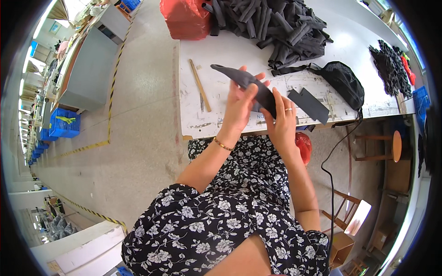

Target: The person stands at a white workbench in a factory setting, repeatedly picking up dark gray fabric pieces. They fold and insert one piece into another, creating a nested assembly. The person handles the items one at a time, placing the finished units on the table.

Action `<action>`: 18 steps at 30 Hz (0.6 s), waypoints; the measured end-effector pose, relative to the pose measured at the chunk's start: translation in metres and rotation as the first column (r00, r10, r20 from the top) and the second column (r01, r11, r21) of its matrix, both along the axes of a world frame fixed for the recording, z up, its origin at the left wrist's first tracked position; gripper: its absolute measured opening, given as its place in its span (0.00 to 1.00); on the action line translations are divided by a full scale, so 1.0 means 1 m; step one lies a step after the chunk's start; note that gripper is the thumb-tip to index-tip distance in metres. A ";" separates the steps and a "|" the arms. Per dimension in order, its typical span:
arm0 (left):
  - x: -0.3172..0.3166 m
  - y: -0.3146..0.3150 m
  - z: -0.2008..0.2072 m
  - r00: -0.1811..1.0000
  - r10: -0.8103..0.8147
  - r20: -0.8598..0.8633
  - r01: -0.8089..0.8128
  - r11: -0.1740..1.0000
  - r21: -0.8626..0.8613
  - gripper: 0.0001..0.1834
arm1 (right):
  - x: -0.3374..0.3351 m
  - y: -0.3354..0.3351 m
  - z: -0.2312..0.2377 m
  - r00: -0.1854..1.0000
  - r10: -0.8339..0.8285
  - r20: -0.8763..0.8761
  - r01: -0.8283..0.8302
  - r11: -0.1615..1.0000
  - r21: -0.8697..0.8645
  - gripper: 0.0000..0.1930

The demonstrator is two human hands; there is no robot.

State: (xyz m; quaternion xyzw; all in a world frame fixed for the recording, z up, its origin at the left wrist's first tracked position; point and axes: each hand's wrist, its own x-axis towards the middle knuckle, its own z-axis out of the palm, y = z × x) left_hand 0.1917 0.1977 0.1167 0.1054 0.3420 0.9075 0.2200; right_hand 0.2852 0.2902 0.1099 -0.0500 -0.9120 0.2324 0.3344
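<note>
Above the near edge of the white table, a dark grey fabric piece slants between both hands: the left hand holds it with the thumb on its near face and the fingers behind, partly spread, while the right hand pinches its lower end between thumb and fingers. At the table's far left corner sits a red plastic bag, cut off by the upper edge of view, its contents hidden. On the floor well left of the table stands a blue crate with something yellow-green in it. Another blue basket is by the table's right end, too near the dark rim to show what it holds. A black mesh pouch lies on the table's right part, looking filled out, though its inside cannot be seen. A large heap of dark strips covers the table's far middle and runs out of view. Under the table's near edge shows a rounded red thing, perhaps another bag, partly hidden by the right hand's forearm.
</note>
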 end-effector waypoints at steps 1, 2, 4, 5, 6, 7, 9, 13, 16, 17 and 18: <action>0.001 0.002 0.001 0.999 -0.017 -0.032 0.019 0.997 0.072 0.24 | -0.003 -0.005 -0.001 0.999 0.032 -0.036 -0.034 0.997 -0.070 0.32; -0.005 -0.002 -0.005 0.982 -0.186 0.014 0.186 0.982 0.024 0.22 | -0.004 -0.010 0.002 0.997 0.062 -0.048 -0.065 0.996 -0.062 0.28; -0.008 -0.001 -0.017 0.977 -0.211 -0.019 0.212 0.976 0.055 0.19 | -0.002 -0.010 -0.008 0.992 0.098 -0.078 -0.108 0.985 -0.135 0.24; -0.004 0.002 -0.018 0.973 -0.230 -0.027 0.231 0.970 0.071 0.18 | 0.001 -0.011 -0.008 0.990 0.108 -0.085 -0.122 0.977 -0.173 0.22; 0.004 0.003 -0.019 0.967 -0.253 0.011 0.252 0.965 0.071 0.14 | 0.000 -0.011 -0.007 0.994 0.107 -0.017 -0.108 0.978 -0.177 0.19; 0.005 0.004 -0.020 0.976 -0.218 0.010 0.217 0.974 0.068 0.14 | -0.004 -0.011 -0.005 0.993 0.115 -0.007 -0.114 0.979 -0.170 0.20; 0.003 0.004 -0.016 0.990 -0.140 0.004 0.140 0.988 0.061 0.12 | -0.014 -0.012 0.001 0.990 0.137 0.007 -0.135 0.979 -0.156 0.20; -0.015 -0.006 -0.014 1.000 -0.012 -0.012 0.011 1.000 -0.013 0.10 | 0.008 0.001 -0.006 0.988 0.118 0.095 -0.101 0.981 -0.164 0.18; 0.006 0.004 -0.022 0.983 -0.115 0.143 0.109 0.993 0.049 0.10 | -0.008 -0.004 0.003 0.974 0.186 0.129 -0.164 0.972 -0.169 0.17; 0.005 0.005 -0.022 0.978 -0.131 0.161 0.121 0.990 0.069 0.10 | -0.010 -0.003 0.003 0.975 0.187 0.116 -0.169 0.974 -0.154 0.17; 0.002 0.004 -0.022 0.979 -0.123 0.163 0.117 0.992 0.047 0.11 | -0.011 -0.002 0.003 0.977 0.189 0.103 -0.174 0.975 -0.138 0.16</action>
